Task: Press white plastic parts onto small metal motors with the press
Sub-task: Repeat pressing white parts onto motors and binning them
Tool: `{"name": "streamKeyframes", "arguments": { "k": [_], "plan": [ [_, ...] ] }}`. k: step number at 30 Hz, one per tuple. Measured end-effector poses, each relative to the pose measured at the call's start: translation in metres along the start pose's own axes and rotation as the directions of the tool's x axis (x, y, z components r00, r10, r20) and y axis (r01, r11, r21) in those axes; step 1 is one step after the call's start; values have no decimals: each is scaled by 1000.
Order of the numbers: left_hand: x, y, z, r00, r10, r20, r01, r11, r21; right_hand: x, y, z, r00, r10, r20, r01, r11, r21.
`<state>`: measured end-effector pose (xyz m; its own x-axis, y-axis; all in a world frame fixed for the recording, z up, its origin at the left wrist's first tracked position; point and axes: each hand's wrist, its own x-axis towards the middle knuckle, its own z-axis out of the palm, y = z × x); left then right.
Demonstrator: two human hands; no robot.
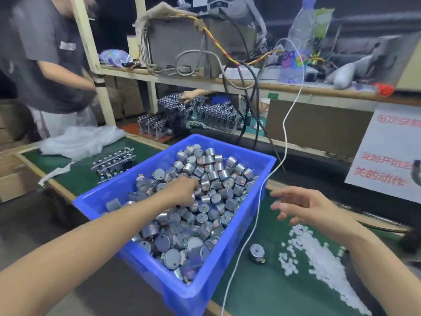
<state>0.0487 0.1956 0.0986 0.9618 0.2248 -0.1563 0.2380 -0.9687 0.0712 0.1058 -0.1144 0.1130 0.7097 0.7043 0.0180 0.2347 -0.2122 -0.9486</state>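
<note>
A blue plastic bin sits on the green table, heaped with several small round metal motors. My left hand reaches into the heap, fingers curled down among the motors; whether they grip one is hidden. My right hand hovers above the table right of the bin, fingers spread and holding nothing. One motor lies alone on the mat beside the bin. A pile of small white plastic parts spreads across the mat at the lower right. No press is in view.
A white cable hangs down across the bin's right corner. Another person stands at the far left by a white plastic bag. Racks of metal parts stand behind the bin. A water bottle and a wired box occupy the shelf.
</note>
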Motion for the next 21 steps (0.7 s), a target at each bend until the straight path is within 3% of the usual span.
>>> {"name": "streamKeyframes", "arguments": {
  "k": [3, 6, 10, 13, 15, 18, 19, 21],
  "plan": [
    [9, 7, 12, 996, -75, 52, 66, 986, 155, -8, -1, -3, 1000, 10, -6, -10, 1000, -22],
    [13, 11, 19, 998, -44, 42, 29, 952, 305, -12, -3, -4, 1000, 9, -9, -9, 1000, -25],
    [11, 10, 19, 998, -7, 61, -16, 933, 359, -18, -5, -3, 1000, 12, -24, -12, 1000, -13],
    [4, 11, 14, 997, -16, 69, -2, 965, 263, -23, -4, -3, 999, 25, -24, -25, 999, -21],
    [-3, 18, 3, 1000, 0, -7, 0, 994, 106, -27, -2, -4, 999, 33, -33, -34, 999, -17],
    [-19, 50, -13, 970, 141, -197, -186, 955, -230, -34, 2, -5, 998, 33, -49, -34, 999, -21],
    [-26, 66, -16, 941, 198, -274, -274, 921, -278, -37, 3, -5, 998, 31, -54, -32, 999, -17],
    [-38, 97, -18, 864, 294, -409, -396, 899, -189, -42, 5, -4, 997, 28, -72, -28, 1000, 7]
  ]
}}
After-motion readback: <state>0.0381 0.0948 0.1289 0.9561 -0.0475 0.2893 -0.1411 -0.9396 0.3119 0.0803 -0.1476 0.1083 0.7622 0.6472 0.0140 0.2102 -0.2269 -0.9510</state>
